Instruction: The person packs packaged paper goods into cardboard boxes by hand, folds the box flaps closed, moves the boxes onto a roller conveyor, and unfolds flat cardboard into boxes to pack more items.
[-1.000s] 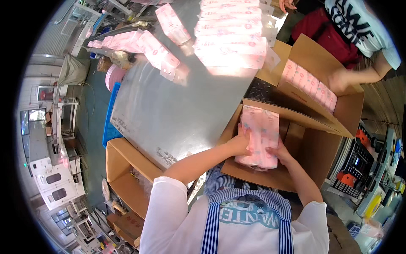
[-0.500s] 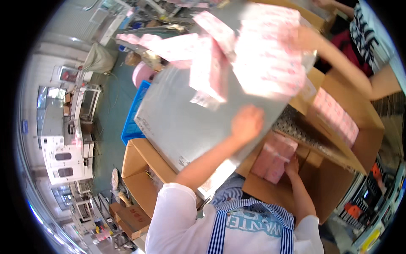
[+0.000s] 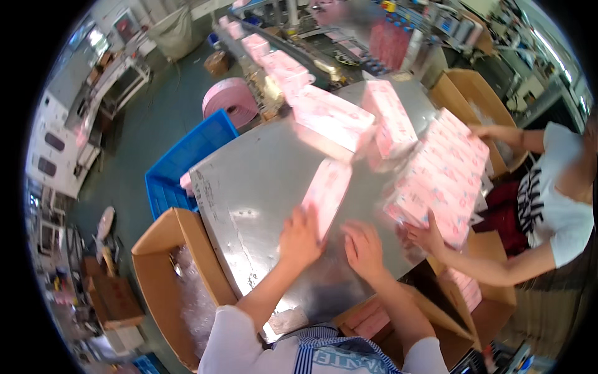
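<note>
My left hand (image 3: 300, 238) has its fingers round the near end of a pink tissue pack (image 3: 328, 194), which lies lengthwise on the metal table (image 3: 249, 187). Just right of that pack my right hand (image 3: 364, 248) hovers low over the metal, empty, its fingers apart. Farther off, two more pink packs, one angled left (image 3: 333, 121) and one upright-looking (image 3: 389, 119), stand near the table's far edge. At the right, a co-worker's two hands hold a block of several pink packs (image 3: 442, 177) by its opposite ends.
A conveyor line of pink packs (image 3: 283, 70) reaches the table's far-left edge. A blue crate (image 3: 187, 162) and a cardboard box with clear plastic film (image 3: 193, 280) stand left. Open cardboard boxes holding pink packs (image 3: 372, 319) adjoin the table's near-right side.
My right hand has come up out of the cardboard box to the table. My left hand has moved onto a tissue pack. The view has turned, and the co-worker now grips the block with both hands.
</note>
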Demonstrator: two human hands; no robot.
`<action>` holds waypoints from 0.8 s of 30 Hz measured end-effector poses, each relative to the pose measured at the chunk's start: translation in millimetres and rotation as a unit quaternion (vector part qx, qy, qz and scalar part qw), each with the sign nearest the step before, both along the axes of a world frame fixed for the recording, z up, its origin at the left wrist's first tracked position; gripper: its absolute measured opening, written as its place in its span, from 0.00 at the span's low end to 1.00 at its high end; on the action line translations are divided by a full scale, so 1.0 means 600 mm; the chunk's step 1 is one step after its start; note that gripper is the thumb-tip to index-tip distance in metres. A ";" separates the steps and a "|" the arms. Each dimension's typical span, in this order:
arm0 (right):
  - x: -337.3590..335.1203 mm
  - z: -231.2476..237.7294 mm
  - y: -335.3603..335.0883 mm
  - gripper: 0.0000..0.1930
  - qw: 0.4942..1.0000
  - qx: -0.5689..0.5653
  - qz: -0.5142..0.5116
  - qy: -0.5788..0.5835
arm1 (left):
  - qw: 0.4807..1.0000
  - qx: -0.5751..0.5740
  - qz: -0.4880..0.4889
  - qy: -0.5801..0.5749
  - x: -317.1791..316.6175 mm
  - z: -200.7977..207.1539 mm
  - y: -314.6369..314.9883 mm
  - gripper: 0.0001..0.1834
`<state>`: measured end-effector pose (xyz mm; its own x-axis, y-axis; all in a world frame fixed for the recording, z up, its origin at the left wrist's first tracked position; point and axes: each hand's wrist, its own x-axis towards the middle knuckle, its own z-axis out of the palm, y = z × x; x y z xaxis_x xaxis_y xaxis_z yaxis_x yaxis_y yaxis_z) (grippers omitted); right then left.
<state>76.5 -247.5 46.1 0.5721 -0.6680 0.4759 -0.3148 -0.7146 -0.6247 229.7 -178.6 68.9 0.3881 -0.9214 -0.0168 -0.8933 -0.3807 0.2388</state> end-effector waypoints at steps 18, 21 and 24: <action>0.142 0.035 -0.180 0.55 0.835 0.106 0.073 0.535 | 0.812 -0.085 0.210 0.538 0.023 -0.145 0.221 0.56; 0.106 0.049 -0.129 0.54 0.878 0.121 0.211 0.412 | 0.807 -0.085 0.209 0.546 0.022 -0.151 0.218 0.56; 0.186 0.046 -0.202 0.52 0.922 -0.098 0.061 0.371 | 0.813 -0.079 0.196 0.543 0.026 -0.146 0.213 0.56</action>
<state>188.1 -368.5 73.9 0.8537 -0.5200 0.0284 -0.5130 -0.8490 -0.1264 245.3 -50.5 -18.8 0.4874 -0.7543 -0.4400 0.0596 -0.4740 0.8785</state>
